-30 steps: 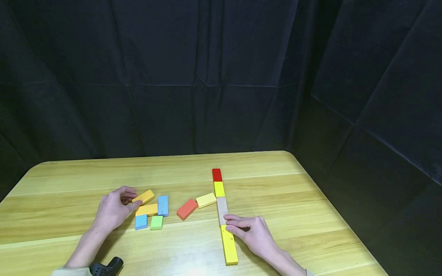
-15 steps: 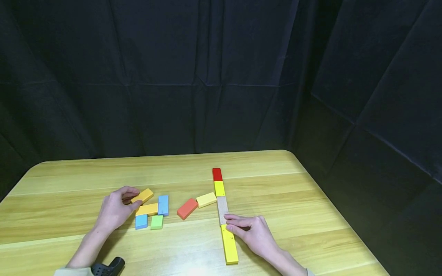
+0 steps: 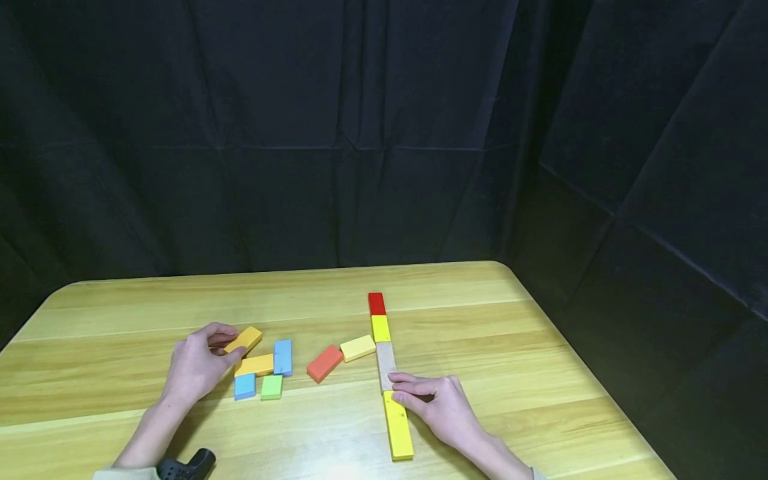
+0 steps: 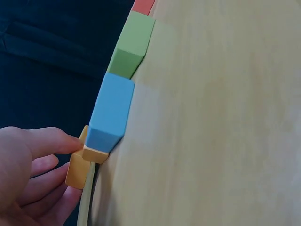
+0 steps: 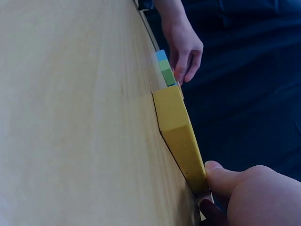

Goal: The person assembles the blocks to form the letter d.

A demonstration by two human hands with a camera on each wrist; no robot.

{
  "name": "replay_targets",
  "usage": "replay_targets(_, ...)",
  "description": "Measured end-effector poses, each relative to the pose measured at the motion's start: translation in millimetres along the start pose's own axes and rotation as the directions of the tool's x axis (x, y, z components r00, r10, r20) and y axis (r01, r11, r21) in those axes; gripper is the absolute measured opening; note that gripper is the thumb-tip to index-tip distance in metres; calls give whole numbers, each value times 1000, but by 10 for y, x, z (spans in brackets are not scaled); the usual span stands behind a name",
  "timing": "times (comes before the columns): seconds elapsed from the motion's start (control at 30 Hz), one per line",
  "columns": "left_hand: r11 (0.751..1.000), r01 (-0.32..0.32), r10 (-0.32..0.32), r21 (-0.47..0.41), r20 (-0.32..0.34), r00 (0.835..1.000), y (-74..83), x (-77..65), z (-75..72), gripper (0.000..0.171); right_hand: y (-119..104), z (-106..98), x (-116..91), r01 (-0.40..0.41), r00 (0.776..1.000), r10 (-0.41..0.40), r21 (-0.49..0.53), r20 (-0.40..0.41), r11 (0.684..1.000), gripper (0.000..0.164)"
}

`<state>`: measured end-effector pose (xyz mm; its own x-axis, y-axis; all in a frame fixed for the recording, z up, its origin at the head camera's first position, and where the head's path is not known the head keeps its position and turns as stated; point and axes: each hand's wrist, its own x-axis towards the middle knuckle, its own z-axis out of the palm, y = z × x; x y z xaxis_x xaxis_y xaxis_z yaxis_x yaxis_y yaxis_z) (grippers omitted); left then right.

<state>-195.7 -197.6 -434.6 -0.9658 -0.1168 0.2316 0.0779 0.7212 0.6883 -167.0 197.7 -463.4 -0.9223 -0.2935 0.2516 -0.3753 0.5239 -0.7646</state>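
Note:
In the head view my left hand (image 3: 201,360) pinches an orange block (image 3: 246,339) between thumb and fingers, slanted at the back of a small cluster. Directly in front of it lie another orange block (image 3: 255,365), a blue block (image 3: 283,357), a smaller blue block (image 3: 245,386) and a green block (image 3: 272,387). My right hand (image 3: 441,407) rests at the joint of a column of blocks. Its thumb (image 5: 223,179) touches the far end of the long yellow block (image 3: 399,427), and its index finger lies on the grey block (image 3: 387,365).
Beyond the grey block, the column continues with a short yellow block (image 3: 381,329) and a red block (image 3: 377,304). A pale yellow block (image 3: 358,348) branches left from it, with an orange-red block (image 3: 325,363) at its end. Black curtains (image 3: 300,147) hang behind the wooden table (image 3: 528,373).
The orange block in my left hand has shifted slightly left, away from the upright blue block. My right hand and the column stay in place.

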Motion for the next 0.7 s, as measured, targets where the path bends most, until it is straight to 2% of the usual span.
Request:
replay_targets(0.47,999,-20,20,-42,5,1000,162,-130,7,28,-1,-6,-11,-15,1000,15,-10,0,1000,17)
replay_targets(0.7,997,-70,71,-42,25,997,269,-246,51,27,-8,-3,-7,-9,1000,9,-6,-1,1000,17)
